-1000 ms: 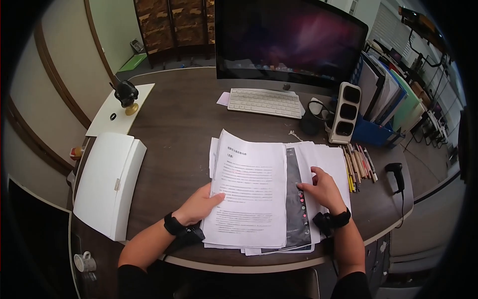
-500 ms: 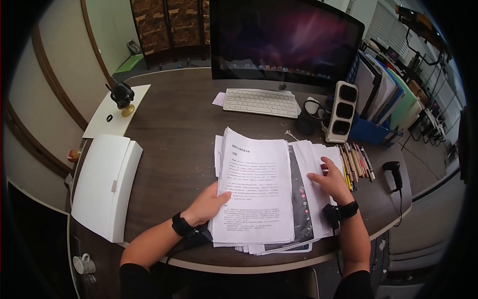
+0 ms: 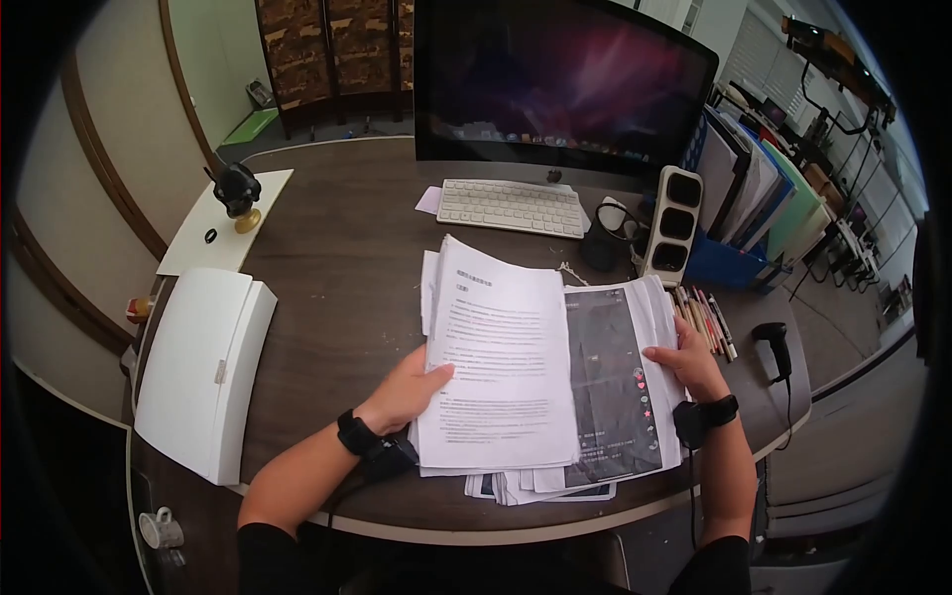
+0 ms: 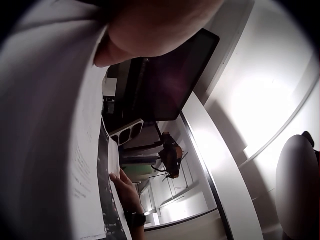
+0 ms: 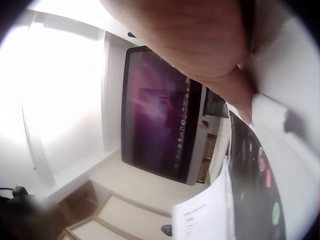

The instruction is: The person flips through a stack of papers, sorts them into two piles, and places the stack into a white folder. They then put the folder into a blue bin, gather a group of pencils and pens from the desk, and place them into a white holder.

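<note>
My left hand [image 3: 405, 389] grips a stack of printed sheets [image 3: 501, 347] by its left edge, thumb on top and the other fingers hidden beneath. The stack's top page carries lines of black text and bows slightly. On the right side, my right hand [image 3: 696, 365] pinches the right edge of some papers, among them a page with a dark printed picture [image 3: 607, 377] and small coloured icons. In the right wrist view the thumb presses on the white margin beside that dark page [image 5: 250, 170]. The text stack overlaps the dark page's left part. More loose sheets [image 3: 516, 488] stick out below.
Behind the papers stand a keyboard [image 3: 511, 208], a monitor [image 3: 565, 84], a black mesh cup [image 3: 598, 246] and a white power strip [image 3: 672, 223]. Pencils [image 3: 706, 322] and a black scanner-like device [image 3: 772, 347] lie right. A white box [image 3: 203, 372] stands left.
My right hand has gone from loosely spread over the right-hand sheets to pinching their edge. It has drawn them rightward, so more of the dark page shows. My left hand keeps its grip.
</note>
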A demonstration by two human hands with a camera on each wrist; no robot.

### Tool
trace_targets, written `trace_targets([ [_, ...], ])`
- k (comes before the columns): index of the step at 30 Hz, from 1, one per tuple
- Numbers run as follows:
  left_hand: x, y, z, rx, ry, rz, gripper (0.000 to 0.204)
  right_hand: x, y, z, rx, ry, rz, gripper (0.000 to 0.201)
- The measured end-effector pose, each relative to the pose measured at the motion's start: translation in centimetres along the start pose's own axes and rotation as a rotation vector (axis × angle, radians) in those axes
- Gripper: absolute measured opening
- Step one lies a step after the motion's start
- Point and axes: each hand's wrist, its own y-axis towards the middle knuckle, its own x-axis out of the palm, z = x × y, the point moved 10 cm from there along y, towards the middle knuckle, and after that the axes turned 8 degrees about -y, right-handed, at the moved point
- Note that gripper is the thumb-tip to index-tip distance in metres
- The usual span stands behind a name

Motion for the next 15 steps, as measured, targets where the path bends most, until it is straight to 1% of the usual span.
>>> trace_targets([
  [1, -0.6, -0.4, 0.6, 0.003, -0.002, 0.016, 0.041, -0.6, 0.1, 0.7, -0.007, -0.094, 0.040, 0.064],
  [2, -1.2, -0.9, 1.0, 0.003, -0.003, 0.011, 0.041, -0.6, -0.2, 0.5, -0.006, -0.095, 0.044, 0.064],
  [4, -3.5, -2.0, 1.4, -0.023, 0.020, 0.093, 0.039, -1.4, -1.5, -0.2, 0.069, -0.460, 0.181, 0.070],
  [5, -4.5, -2.6, 1.7, -0.019, 0.027, 0.112, 0.040, -1.6, -2.3, -1.6, -0.022, -0.628, 0.292, 0.068],
  [6, -5.5, -3.2, 2.0, -0.017, 0.035, 0.131, 0.040, -1.6, -2.5, -1.0, -0.016, -0.627, 0.296, 0.068],
  [8, -7.1, -4.7, 3.2, -0.009, 0.075, 0.164, 0.041, -0.9, -3.1, -2.8, -0.279, -0.887, 0.389, 0.060],
  [9, -8.1, -5.4, 3.5, -0.015, 0.073, 0.190, 0.041, -0.6, -2.9, -2.0, -0.186, -0.786, 0.331, 0.053],
  [10, -9.1, -6.0, 3.7, -0.021, 0.071, 0.218, 0.041, 0.1, -3.2, -2.8, -0.184, -0.783, 0.330, 0.053],
  [12, -10.7, -7.0, 3.8, -0.016, 0.058, 0.237, 0.043, 2.0, -3.3, -2.4, 0.008, -0.751, 0.186, 0.052],
  [13, -11.1, -7.4, 3.9, 0.004, 0.031, 0.230, 0.044, 2.3, -3.0, -2.2, -0.071, -0.802, 0.215, 0.056],
  [15, -11.7, -7.8, 3.9, 0.024, 0.004, 0.227, 0.044, 2.3, -2.5, -1.5, -0.044, -0.811, 0.202, 0.058],
])
